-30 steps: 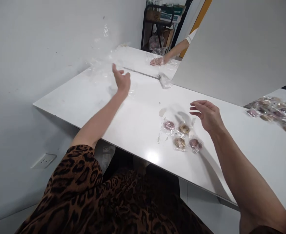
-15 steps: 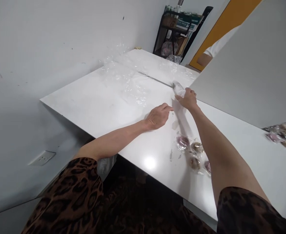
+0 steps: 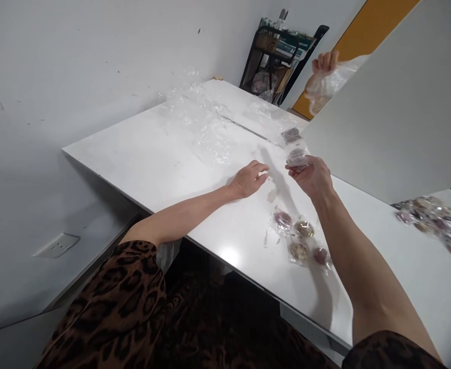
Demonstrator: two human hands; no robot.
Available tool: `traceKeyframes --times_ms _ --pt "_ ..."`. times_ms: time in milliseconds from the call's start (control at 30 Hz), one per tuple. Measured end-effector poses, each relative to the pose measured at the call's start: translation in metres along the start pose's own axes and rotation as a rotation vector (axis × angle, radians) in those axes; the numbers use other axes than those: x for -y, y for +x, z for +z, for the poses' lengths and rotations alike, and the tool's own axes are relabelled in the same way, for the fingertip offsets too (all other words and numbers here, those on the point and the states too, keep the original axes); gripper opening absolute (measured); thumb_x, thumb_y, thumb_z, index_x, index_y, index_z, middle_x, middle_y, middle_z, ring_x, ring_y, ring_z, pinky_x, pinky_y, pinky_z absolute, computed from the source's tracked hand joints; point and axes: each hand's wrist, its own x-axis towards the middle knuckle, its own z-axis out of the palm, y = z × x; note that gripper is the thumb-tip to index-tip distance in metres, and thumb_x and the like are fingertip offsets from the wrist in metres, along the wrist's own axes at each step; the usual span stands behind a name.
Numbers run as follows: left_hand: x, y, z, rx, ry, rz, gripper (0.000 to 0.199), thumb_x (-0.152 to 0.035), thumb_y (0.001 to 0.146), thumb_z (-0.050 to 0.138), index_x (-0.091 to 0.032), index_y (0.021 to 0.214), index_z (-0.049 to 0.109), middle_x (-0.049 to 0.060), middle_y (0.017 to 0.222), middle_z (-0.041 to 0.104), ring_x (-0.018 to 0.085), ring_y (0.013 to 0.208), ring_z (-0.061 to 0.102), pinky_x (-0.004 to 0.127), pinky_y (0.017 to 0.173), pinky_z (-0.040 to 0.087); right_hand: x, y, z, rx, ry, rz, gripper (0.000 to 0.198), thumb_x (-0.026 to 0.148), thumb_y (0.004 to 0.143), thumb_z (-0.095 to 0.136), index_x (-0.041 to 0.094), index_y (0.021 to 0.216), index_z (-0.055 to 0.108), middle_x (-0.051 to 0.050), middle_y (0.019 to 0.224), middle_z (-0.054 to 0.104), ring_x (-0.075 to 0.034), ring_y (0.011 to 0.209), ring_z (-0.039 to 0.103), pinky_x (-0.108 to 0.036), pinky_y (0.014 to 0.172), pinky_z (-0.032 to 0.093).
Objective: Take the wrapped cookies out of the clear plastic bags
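Note:
My right hand [image 3: 312,174] is raised over the table and pinches the lower end of a clear plastic packet [image 3: 296,157]. Two dark, roundish pieces show inside it, one above the other; their kind I cannot make out. My left hand [image 3: 249,179] rests on the white table [image 3: 195,205], fingers bent, with a gap between thumb and forefinger and nothing visible in it. Nearer me, several clear packets with round pieces lie close together: a pink one [image 3: 283,221], a brownish one [image 3: 304,228], a tan one [image 3: 298,251] and a reddish one [image 3: 321,255].
Crumpled clear film [image 3: 213,138] lies toward the wall. A grey panel [image 3: 394,113] stands along the table's right side, a pile of similar packets [image 3: 436,220] beyond its near end. Behind it, another person's hand [image 3: 325,62] holds clear plastic. A black cart [image 3: 267,51] stands at the back.
My right hand has turned and drawn slightly nearer, lifting the packet so its two dark pieces show. My left forefinger and thumb have parted. The other person's hand with plastic has come into view.

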Motion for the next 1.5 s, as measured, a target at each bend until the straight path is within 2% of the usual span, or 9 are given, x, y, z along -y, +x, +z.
traceKeyframes --times_ms 200,333,400,500,733,933,1133,1300,1500 --pt "-0.021 -0.005 0.019 0.163 -0.520 -0.317 0.056 -0.064 0.090 0.067 -0.018 0.121 0.064 0.015 0.128 0.067 0.019 0.098 0.069 0.030 0.083 0.056 0.021 -0.119 -0.010 0.161 0.314 0.010 0.027 0.038 0.082 0.063 0.020 0.098 0.073 -0.008 0.094 0.079 -0.019 0.079 0.075 -0.028 0.062 0.058" --pt "-0.047 -0.018 0.038 0.195 -0.411 -0.334 0.045 -0.059 0.098 0.060 -0.014 0.097 0.067 0.011 0.103 0.074 0.011 0.068 0.068 0.025 0.064 0.052 0.011 -0.150 -0.023 0.138 0.385 -0.019 0.025 0.038 0.083 0.068 0.019 0.098 0.073 -0.008 0.092 0.079 -0.019 0.078 0.075 -0.027 0.062 0.058" --pt "-0.062 -0.020 0.043 0.159 -0.271 -0.281 0.042 -0.050 0.101 0.057 -0.013 0.082 0.065 0.008 0.088 0.073 0.007 0.056 0.061 0.022 0.055 0.045 0.003 -0.155 -0.032 0.111 0.413 0.011 0.023 0.039 0.085 0.068 0.019 0.096 0.073 -0.008 0.089 0.078 -0.019 0.075 0.075 -0.027 0.059 0.057" --pt "-0.084 -0.016 0.048 0.107 -0.212 -0.158 0.038 -0.041 0.102 0.058 -0.014 0.075 0.064 0.006 0.086 0.073 0.006 0.057 0.059 0.020 0.053 0.042 -0.006 -0.157 -0.044 0.091 0.440 0.118 0.028 0.044 0.088 0.068 0.018 0.097 0.072 -0.010 0.089 0.078 -0.019 0.072 0.073 -0.029 0.060 0.060" --pt "-0.121 0.001 0.068 0.084 -0.280 -0.093 0.035 -0.033 0.098 0.059 -0.015 0.068 0.061 0.002 0.076 0.066 0.008 0.071 0.061 0.020 0.064 0.047 -0.005 -0.159 -0.054 0.144 0.571 0.138 0.044 0.060 0.094 0.060 0.022 0.116 0.067 -0.012 0.103 0.079 -0.025 0.088 0.077 -0.037 0.070 0.065" --pt "-0.136 0.005 0.073 0.063 -0.497 -0.037 0.024 -0.031 0.090 0.069 -0.017 0.071 0.065 0.000 0.079 0.070 0.012 0.084 0.067 0.026 0.082 0.053 -0.011 -0.149 -0.066 0.146 0.799 0.162 0.057 0.069 0.098 0.041 0.020 0.114 0.064 -0.017 0.110 0.077 -0.026 0.092 0.077 -0.040 0.068 0.067" --pt "-0.143 0.008 0.067 0.011 -0.753 -0.113 0.025 -0.035 0.093 0.061 -0.016 0.076 0.066 0.004 0.097 0.077 0.025 0.119 0.071 0.040 0.101 0.056 -0.014 -0.143 -0.073 0.124 0.935 0.085 0.059 0.075 0.097 0.042 0.024 0.117 0.062 -0.010 0.112 0.078 -0.025 0.096 0.077 -0.040 0.069 0.068" --pt "-0.134 0.005 0.067 0.036 -0.806 -0.157 0.021 -0.027 0.087 0.058 -0.017 0.070 0.066 0.004 0.089 0.078 0.028 0.121 0.072 0.042 0.104 0.057 -0.006 -0.151 -0.067 0.231 0.853 0.011 0.050 0.069 0.092 0.060 0.028 0.119 0.066 -0.006 0.107 0.079 -0.029 0.107 0.076 -0.051 0.083 0.068" --pt "-0.123 0.000 0.073 0.108 -0.842 -0.187 0.015 -0.022 0.081 0.060 -0.018 0.068 0.065 0.003 0.081 0.077 0.027 0.113 0.076 0.043 0.105 0.058 -0.007 -0.156 -0.055 0.275 0.741 0.103 0.046 0.059 0.083 0.077 0.024 0.111 0.070 -0.005 0.102 0.079 -0.027 0.102 0.076 -0.045 0.086 0.068"
